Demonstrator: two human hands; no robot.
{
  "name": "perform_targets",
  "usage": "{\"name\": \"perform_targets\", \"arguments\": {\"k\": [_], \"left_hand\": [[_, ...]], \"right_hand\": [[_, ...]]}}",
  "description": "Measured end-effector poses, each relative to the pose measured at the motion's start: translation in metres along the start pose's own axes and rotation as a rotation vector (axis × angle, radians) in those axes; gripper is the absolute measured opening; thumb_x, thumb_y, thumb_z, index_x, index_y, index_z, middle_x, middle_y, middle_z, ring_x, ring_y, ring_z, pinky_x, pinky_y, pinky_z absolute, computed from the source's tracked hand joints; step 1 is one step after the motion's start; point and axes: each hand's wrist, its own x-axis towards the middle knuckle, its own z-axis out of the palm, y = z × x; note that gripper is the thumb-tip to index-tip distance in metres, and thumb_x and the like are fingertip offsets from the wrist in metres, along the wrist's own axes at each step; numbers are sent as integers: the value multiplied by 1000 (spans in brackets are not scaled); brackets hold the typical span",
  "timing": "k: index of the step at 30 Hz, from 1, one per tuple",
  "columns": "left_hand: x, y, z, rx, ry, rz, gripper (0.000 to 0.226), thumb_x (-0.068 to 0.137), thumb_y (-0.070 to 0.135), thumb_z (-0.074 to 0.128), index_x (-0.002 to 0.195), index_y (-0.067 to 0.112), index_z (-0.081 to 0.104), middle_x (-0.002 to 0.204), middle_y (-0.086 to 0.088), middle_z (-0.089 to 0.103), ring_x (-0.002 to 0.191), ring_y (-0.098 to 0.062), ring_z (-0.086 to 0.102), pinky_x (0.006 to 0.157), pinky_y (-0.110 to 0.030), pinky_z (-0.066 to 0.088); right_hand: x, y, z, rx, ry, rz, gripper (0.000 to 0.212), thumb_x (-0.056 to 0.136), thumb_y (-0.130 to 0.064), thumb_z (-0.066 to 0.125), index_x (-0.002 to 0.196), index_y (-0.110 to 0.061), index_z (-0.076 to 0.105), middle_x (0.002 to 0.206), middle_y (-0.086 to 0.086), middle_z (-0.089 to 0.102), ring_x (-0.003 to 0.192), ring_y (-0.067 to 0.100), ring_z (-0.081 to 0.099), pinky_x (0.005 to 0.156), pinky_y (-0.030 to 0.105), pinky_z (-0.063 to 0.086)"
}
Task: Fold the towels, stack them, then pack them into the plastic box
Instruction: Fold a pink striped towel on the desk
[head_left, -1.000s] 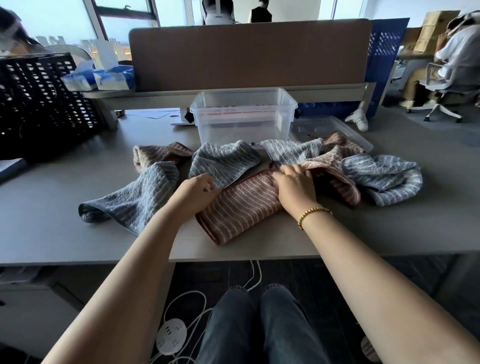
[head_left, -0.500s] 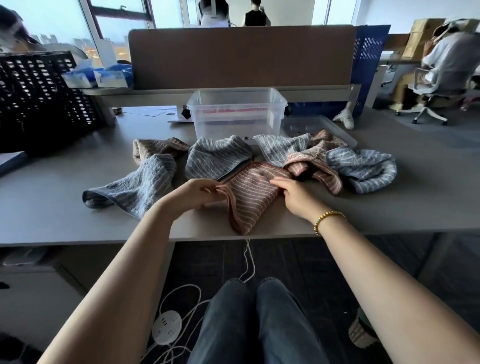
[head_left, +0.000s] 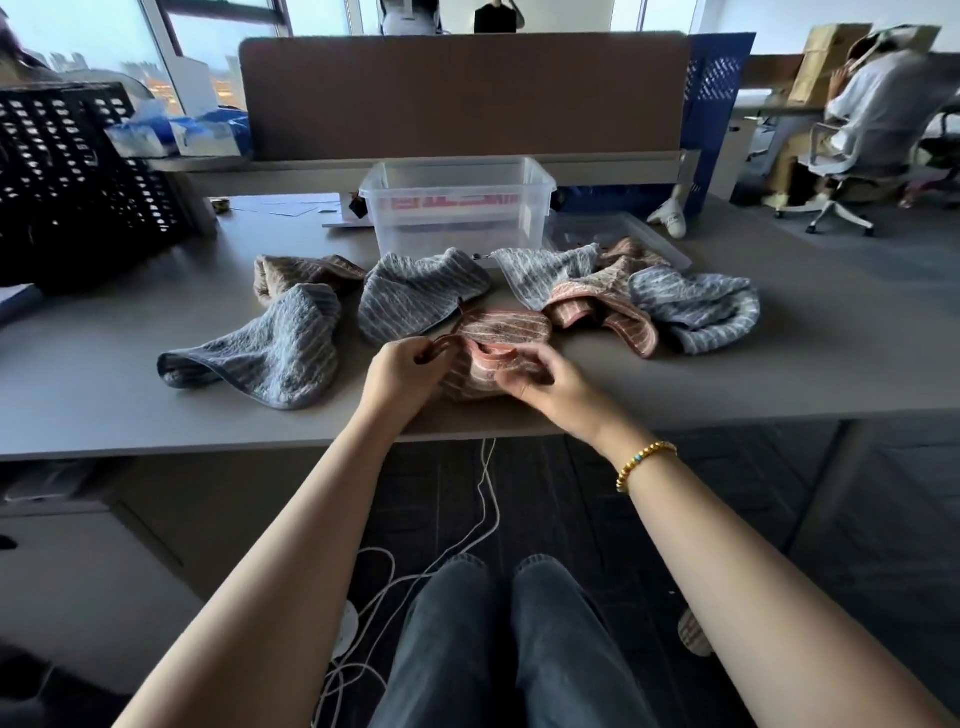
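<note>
- Lying bunched near the table's (head_left: 104, 395) front edge, at frame centre, a pink towel (head_left: 501, 332) is held by both hands.
- Its left edge is pinched by the left hand (head_left: 402, 371), fingers curled round the hem.
- Its near edge is gripped by the right hand (head_left: 540, 382), fingers curled into the cloth; a bead bracelet (head_left: 644, 464) is worn on that wrist.
- A clear plastic box (head_left: 460, 205) is seen behind the towels, at upper centre, with its lid (head_left: 660, 244) lying flat just to its right.
- A blue towel (head_left: 270, 351) is spread at centre left, and a brown towel (head_left: 301, 270) is crumpled just behind it.
- A grey-blue towel (head_left: 415, 296) is heaped between the box and the pink towel.
- More towels (head_left: 675, 301), pink and blue, are piled at centre right, partly over the lid.
- A black crate (head_left: 72, 182) is seen at upper left, and a seated person (head_left: 872, 114) at upper right.
</note>
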Motion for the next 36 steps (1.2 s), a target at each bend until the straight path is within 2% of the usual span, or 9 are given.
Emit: {"name": "perform_targets", "arguments": {"k": [5,10,14,17,20,23,27,31,36], "left_hand": [[6,18,2,-74,-46,66,43,90,36,58,52,20,44,51,5,45,49,-9,40,49,-26,30],[30,11,11,-74,-213,-14,30,92,32,54,70,12,55,58,2,46,57,-13,42,52,-29,30],[49,5,19,9,-217,-110,29,91,33,56,85,5,60,75,-7,55,73,-20,50,59,-29,32],[57,5,21,-15,-201,-113,30,90,30,56,96,2,62,85,-10,60,81,-23,56,68,-31,42],[66,12,17,-101,-134,-101,32,91,37,54,98,7,60,92,-9,63,85,-25,61,74,-38,53],[77,16,15,-142,-168,-166,27,95,35,49,87,12,60,87,-12,63,81,-28,64,70,-41,58],[81,4,23,136,-176,-152,29,93,26,52,83,2,65,91,-23,68,84,-34,64,65,-31,46],[82,-3,28,180,-124,-154,25,90,23,53,102,5,65,105,-14,67,101,-30,60,77,-29,43],[88,-6,30,154,-117,-150,27,89,29,57,108,10,61,110,-9,66,104,-27,59,79,-28,42]], "right_hand": [[22,4,-2,17,372,33,38,97,-34,45,114,-2,59,108,10,66,104,22,57,77,26,40],[59,-3,-10,3,337,214,40,100,-14,32,138,-1,40,136,16,49,113,28,51,84,30,43],[80,-6,-10,-2,221,264,32,99,-30,38,90,-5,56,84,6,55,89,22,51,73,27,35],[87,-8,-8,-191,245,223,39,97,-34,45,118,-2,51,106,12,61,97,28,57,72,29,41],[98,-10,-11,-277,370,147,26,98,-26,43,106,-3,52,109,17,59,105,33,56,71,29,36],[117,-14,-13,-266,347,157,35,101,-29,35,107,0,52,107,20,60,101,34,58,71,30,36],[135,-4,-7,-322,240,257,27,99,-21,39,110,1,50,83,10,53,87,28,54,66,27,35],[136,1,-4,-390,295,272,31,93,-7,44,123,2,42,121,21,57,111,37,56,72,28,38],[135,2,-6,-437,367,205,24,97,-21,46,106,0,53,110,19,63,102,36,61,68,29,39]]}}
